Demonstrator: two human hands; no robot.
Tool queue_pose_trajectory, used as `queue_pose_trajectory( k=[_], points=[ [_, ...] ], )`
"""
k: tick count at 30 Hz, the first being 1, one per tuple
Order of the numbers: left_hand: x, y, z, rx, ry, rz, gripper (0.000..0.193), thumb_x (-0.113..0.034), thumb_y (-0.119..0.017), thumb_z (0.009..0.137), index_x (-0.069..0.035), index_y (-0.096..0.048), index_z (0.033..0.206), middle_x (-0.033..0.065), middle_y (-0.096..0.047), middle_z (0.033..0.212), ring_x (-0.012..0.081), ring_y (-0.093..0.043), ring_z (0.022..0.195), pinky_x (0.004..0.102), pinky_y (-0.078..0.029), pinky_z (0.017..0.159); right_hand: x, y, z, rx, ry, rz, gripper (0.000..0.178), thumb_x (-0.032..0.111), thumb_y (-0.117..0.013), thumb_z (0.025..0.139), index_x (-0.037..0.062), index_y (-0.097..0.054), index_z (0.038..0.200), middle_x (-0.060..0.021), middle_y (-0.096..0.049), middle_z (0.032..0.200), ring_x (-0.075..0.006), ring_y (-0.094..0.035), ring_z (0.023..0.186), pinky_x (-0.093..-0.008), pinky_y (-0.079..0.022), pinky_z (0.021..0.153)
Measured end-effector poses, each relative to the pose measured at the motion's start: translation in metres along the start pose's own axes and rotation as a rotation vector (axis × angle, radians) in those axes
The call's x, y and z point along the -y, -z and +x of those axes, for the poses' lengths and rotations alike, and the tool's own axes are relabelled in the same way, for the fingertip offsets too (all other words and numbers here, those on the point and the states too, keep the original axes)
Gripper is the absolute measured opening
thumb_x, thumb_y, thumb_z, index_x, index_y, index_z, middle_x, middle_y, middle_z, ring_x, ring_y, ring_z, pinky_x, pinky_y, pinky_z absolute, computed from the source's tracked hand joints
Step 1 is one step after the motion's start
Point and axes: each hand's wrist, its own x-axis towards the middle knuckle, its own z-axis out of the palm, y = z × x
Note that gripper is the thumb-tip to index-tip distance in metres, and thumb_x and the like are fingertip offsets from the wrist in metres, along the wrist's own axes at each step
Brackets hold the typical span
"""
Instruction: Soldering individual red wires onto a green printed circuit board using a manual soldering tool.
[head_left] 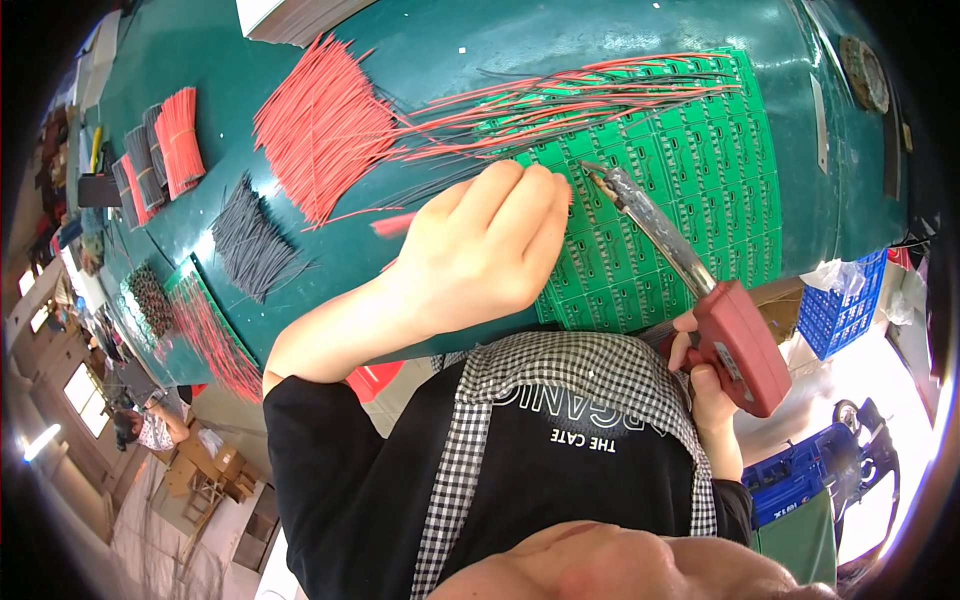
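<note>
My left hand (490,235) is closed over the left edge of a green circuit board panel (690,200), fingers curled in a pinch. What its fingertips hold is hidden. A blurred red piece (394,225) shows beside that wrist; I cannot tell whether the hand holds it. My right hand (705,385) grips the red handle of a soldering iron (740,345). The iron's tip points up and left over the panel, close to my left fingertips; contact is unclear. Red and black wires (560,100) lie across the panel's far rows.
Left of the panel lie a large pile of red wires (325,130) and a smaller pile of black wires (250,240). Bundled wires (180,140) sit farther left, near a wired board (215,320). A round tin (864,73) stands far right; a blue crate (842,305) is beyond the table edge.
</note>
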Motion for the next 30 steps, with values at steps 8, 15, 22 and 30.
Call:
queue_pose_trajectory(
  k=[8,15,22,30],
  points=[
    [0.002,-0.006,0.003,0.047,-0.028,0.021,0.033,-0.001,-0.065,0.060,0.004,-0.062,0.092,0.0076,-0.055,0.081,0.0185,-0.057,0.068,0.0276,-0.048,0.055,-0.003,0.011,0.000,0.070,0.077,-0.137,0.059,0.011,-0.075,0.068,-0.0043,-0.051,0.119,-0.0139,-0.064,0.096,-0.0178,-0.062,0.069,-0.0275,-0.048,0.060],
    [0.002,-0.003,0.005,0.127,-0.019,0.003,0.033,-0.001,-0.065,0.061,0.005,-0.061,0.093,0.0084,-0.054,0.084,0.0188,-0.057,0.071,0.0280,-0.049,0.056,-0.018,0.019,-0.008,-0.020,0.143,-0.651,0.039,0.003,-0.073,0.063,0.0051,-0.063,0.101,-0.0110,-0.064,0.101,-0.0259,-0.065,0.086,-0.0316,-0.052,0.073],
    [0.001,-0.007,0.004,0.093,-0.051,0.028,0.033,-0.001,-0.065,0.061,0.005,-0.061,0.093,0.0087,-0.054,0.084,0.0190,-0.057,0.072,0.0278,-0.049,0.057,-0.024,0.023,-0.009,-0.021,0.219,-0.736,0.045,0.001,-0.072,0.063,0.0022,-0.060,0.106,-0.0139,-0.063,0.103,-0.0264,-0.066,0.084,-0.0311,-0.053,0.068],
    [0.001,-0.005,0.004,0.102,-0.037,0.035,0.033,0.000,-0.064,0.062,0.005,-0.061,0.094,0.0092,-0.055,0.085,0.0193,-0.057,0.072,0.0278,-0.049,0.058,-0.010,0.017,-0.003,0.028,0.164,-0.523,0.048,0.002,-0.072,0.063,0.0008,-0.058,0.110,-0.0137,-0.063,0.104,-0.0266,-0.066,0.081,-0.0311,-0.053,0.067]
  ],
)
